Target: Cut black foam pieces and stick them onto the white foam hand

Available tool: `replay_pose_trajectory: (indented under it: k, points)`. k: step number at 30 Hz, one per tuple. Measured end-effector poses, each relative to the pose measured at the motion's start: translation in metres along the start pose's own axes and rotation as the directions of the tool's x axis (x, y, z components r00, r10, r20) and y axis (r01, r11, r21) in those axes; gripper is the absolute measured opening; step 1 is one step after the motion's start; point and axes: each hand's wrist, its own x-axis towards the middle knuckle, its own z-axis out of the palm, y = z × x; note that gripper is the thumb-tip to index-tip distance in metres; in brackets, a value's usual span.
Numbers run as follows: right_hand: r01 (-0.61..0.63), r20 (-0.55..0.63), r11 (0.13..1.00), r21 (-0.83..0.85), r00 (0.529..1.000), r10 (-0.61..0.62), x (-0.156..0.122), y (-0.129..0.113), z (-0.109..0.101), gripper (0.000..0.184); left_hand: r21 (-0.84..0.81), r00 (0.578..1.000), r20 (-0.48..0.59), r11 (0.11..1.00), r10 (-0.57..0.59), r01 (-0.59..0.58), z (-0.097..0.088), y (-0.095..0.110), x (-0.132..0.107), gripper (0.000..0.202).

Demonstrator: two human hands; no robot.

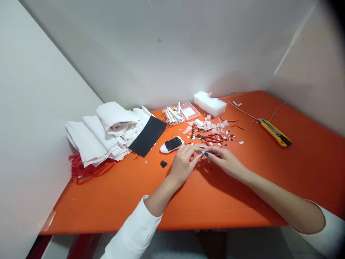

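Note:
My left hand (183, 163) and my right hand (225, 160) meet over the middle of the orange table (113, 201). Their fingertips pinch a small white strip with a dark bit on it (202, 152); what exactly it is I cannot make out. Just beyond my left hand lies a white foam piece with a black ribbed patch (171, 144). A small black heart-shaped scrap (163, 164) rests left of my left wrist. Red-handled scissors (214, 139) lie among white and dark cuttings right behind my fingers.
A pile of white sheets (107, 131) with a black sheet (147, 136) and red cords (83, 169) sits at the left. Behind are a clear box of white sticks (180, 113), a white foam block (210, 103) and a yellow utility knife (275, 132). Walls close in on all sides.

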Motion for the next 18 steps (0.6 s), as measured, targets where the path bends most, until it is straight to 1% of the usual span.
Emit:
replay_pose_trajectory:
  k: [2,5,10,13,18]
  points:
    - [-0.006,-0.006,1.000,-0.002,1.000,0.006,0.0003,0.0017,0.0002,0.022,0.011,1.000,0.013,1.000,0.009,-0.009,0.0010,0.0002,0.0000,0.008]
    - [0.007,-0.016,1.000,-0.030,1.000,-0.007,0.0007,0.0052,0.0003,0.021,0.012,1.000,0.005,1.000,0.017,-0.017,0.0032,0.0007,-0.0008,0.008]
    - [0.042,0.002,0.999,-0.001,0.999,-0.042,0.0003,0.0072,0.0010,0.020,0.011,0.998,-0.053,0.999,0.033,-0.033,0.0033,0.0033,-0.0013,0.010]
    - [0.045,-0.009,0.999,-0.010,0.999,-0.045,-0.0003,0.0066,0.0018,0.021,-0.011,0.997,-0.073,1.000,-0.003,0.002,0.0028,0.0053,-0.0013,0.008]
    - [0.036,-0.032,0.998,-0.057,0.999,-0.038,-0.0014,0.0057,0.0028,0.020,-0.089,0.993,-0.058,0.991,-0.103,0.098,0.0046,0.0066,-0.0018,0.008]
